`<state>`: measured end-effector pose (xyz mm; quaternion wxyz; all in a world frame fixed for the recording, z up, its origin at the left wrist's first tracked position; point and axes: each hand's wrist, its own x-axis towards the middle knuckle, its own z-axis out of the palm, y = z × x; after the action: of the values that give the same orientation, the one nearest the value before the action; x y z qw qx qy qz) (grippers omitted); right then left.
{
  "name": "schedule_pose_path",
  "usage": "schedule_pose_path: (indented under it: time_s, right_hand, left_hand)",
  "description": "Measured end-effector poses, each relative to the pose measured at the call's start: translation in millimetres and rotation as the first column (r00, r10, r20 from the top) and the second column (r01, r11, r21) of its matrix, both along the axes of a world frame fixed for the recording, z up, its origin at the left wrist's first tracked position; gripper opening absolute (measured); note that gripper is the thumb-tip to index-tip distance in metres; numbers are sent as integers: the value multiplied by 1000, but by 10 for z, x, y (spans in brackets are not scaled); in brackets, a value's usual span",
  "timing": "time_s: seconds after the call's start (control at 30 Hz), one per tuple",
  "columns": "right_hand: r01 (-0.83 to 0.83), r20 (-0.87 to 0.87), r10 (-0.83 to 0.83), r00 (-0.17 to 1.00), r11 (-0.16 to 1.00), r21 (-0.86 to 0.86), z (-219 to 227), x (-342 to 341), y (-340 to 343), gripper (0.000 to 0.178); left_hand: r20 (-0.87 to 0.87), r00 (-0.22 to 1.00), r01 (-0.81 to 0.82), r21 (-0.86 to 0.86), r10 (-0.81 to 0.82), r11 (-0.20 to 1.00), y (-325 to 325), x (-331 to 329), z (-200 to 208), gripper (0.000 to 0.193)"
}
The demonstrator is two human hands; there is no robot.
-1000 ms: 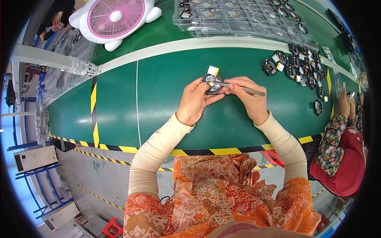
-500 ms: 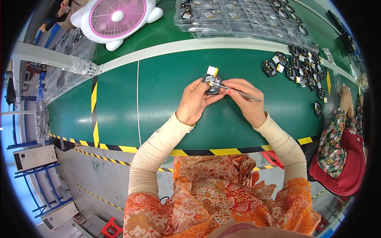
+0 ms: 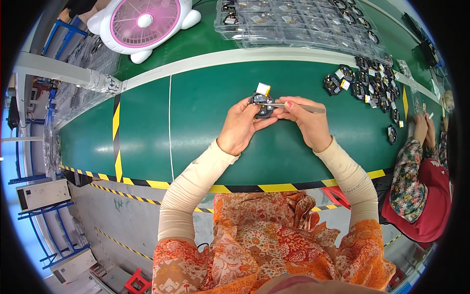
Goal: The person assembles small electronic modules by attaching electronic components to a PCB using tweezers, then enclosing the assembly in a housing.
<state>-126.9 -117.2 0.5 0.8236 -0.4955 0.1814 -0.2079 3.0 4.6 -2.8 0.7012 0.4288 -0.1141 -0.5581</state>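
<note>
My left hand (image 3: 238, 126) grips a small round black electronic module (image 3: 266, 111) above the green table, thumb on its near-left side. A white flat battery pack with a yellow edge (image 3: 263, 88) sticks out from the module's far side. In my right hand (image 3: 309, 122) are metal tweezers (image 3: 308, 108), pinched between thumb and fingers and held nearly level. Their tips point left and reach over the module's face; whether they grip any part is too small to tell. Fingers of my right hand are close to the module's right edge.
Similar modules with batteries (image 3: 374, 85) lie heaped at the right. Behind a pale rail stand clear compartment trays (image 3: 293, 24) of modules and a white-pink fan (image 3: 145, 20). A co-worker's arm (image 3: 410, 164) rests at the right edge. Striped tape (image 3: 274, 187) marks the table's front.
The tweezers have swung from a slant to nearly level as my right hand turned and rose slightly. My left hand stays almost still. At the right, the co-worker's hands have shifted.
</note>
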Motion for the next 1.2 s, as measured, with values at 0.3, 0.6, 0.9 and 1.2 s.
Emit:
schedule_pose_path:
  time_s: [0.3, 0.6, 0.9, 1.2]
  right_hand:
    - [-11, 9, 10, 1000, 998, 56, 20, 7, 10, 27]
    - [32, 12, -33, 999, 997, 72, 26, -11, 15, 26]
    - [62, -23, -60, 998, 992, 106, 26, -5, 24, 29]
    - [67, -25, -65, 998, 991, 114, 9, 0, 29, 29]
  left_hand:
    - [-30, 1000, 6, -5, -6, 1000, -2, -4, -2, 25]
    - [-49, 999, -3, -10, 3, 1000, -7, 2, -18, 25]
    - [-38, 999, -22, -14, 21, 1000, -15, -14, -20, 25]
    - [-32, 999, -33, -23, 33, 999, -16, -24, -25, 24]
